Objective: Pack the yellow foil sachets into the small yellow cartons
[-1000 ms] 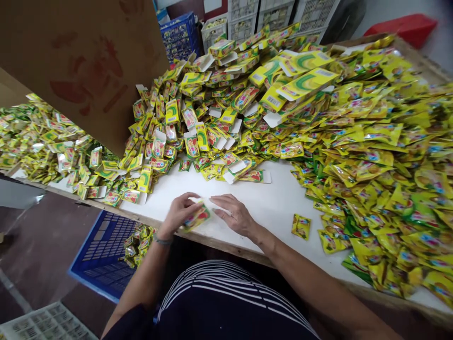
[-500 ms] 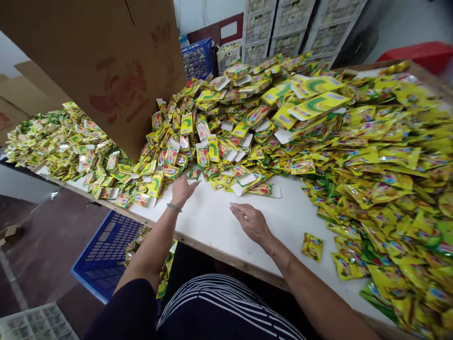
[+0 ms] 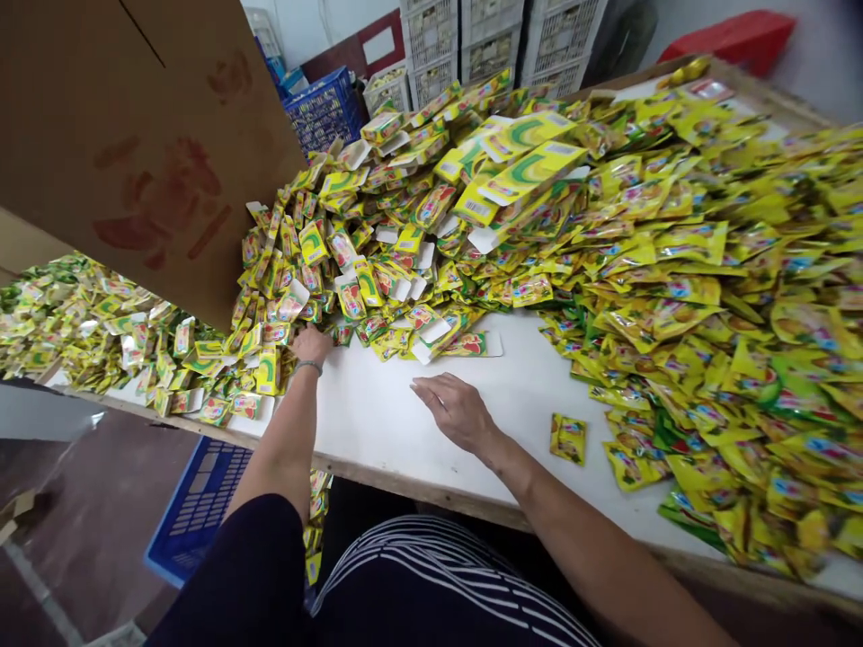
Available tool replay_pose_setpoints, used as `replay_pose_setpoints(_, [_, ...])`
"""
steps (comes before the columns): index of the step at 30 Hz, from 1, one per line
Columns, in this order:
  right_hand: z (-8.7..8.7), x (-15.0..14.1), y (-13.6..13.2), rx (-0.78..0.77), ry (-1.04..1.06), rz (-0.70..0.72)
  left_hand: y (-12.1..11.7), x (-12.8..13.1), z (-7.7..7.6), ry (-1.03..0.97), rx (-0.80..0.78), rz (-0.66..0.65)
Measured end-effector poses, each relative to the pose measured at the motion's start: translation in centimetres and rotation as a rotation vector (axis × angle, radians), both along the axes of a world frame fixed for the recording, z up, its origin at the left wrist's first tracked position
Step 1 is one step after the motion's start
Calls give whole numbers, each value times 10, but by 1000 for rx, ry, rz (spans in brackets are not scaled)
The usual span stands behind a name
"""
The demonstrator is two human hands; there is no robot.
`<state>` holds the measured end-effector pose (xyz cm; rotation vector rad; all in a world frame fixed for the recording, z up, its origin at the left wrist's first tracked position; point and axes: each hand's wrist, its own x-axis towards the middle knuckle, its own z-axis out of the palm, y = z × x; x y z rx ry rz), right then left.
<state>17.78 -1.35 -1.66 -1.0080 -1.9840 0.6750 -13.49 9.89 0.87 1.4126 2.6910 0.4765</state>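
My left hand (image 3: 311,344) is at the near edge of a heap of small yellow-green printed boxes (image 3: 351,296), some with white flaps standing out. Its fingers point into the heap and are mostly hidden, so any hold does not show. Over the white tabletop (image 3: 378,404), my right hand (image 3: 457,412) has its fingers stretched out close together, with nothing visible in them. A single yellow sachet (image 3: 567,438) lies flat to its right. Larger yellow cartons (image 3: 532,175) rest on top of the heap behind.
A big pile of yellow sachets (image 3: 701,314) covers the right side of the table. A large cardboard box (image 3: 162,180) stands at the left. Below the table edge is a blue crate (image 3: 195,503); stacked white crates (image 3: 492,45) and another blue crate (image 3: 324,112) stand behind.
My left hand has moved forward and left against the small boxes, its fingers now less visible. My right hand stays over the tabletop. The whole view has shifted to the right.
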Motion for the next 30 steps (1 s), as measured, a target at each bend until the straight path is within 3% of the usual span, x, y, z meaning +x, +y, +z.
replay_pose_setpoints(3, [2, 1, 2, 1, 4, -9, -5, 12, 2, -11, 6, -128])
replay_pose_setpoints(7, [3, 4, 8, -30, 1, -43, -25, 60, -14, -48, 18, -337])
replay_pose_setpoints(10, [0, 14, 17, -51, -10, -154, -46, 101, -27, -111, 32, -502])
replay_pose_setpoints(13, [-5, 23, 26, -80, -50, -275, -65, 123, -32, -217, 43, -633])
replay_pose_setpoints(17, [-8, 24, 34, -89, -114, -324, -77, 126, -25, -425, 99, -610])
replay_pose_setpoints(20, [-5, 24, 38, -39, -80, -350, -77, 130, -16, -464, 196, -555])
replay_pose_setpoints(23, [-2, 34, 43, -53, -42, -470, -75, 144, -14, -445, 283, -585])
replay_pose_setpoints(27, [4, 63, 64, -183, -166, -623, -77, 163, -28, -304, 311, -721])
replay_pose_setpoints(30, [12, 80, 89, -256, -235, -768, -83, 164, -45, -243, 332, -704])
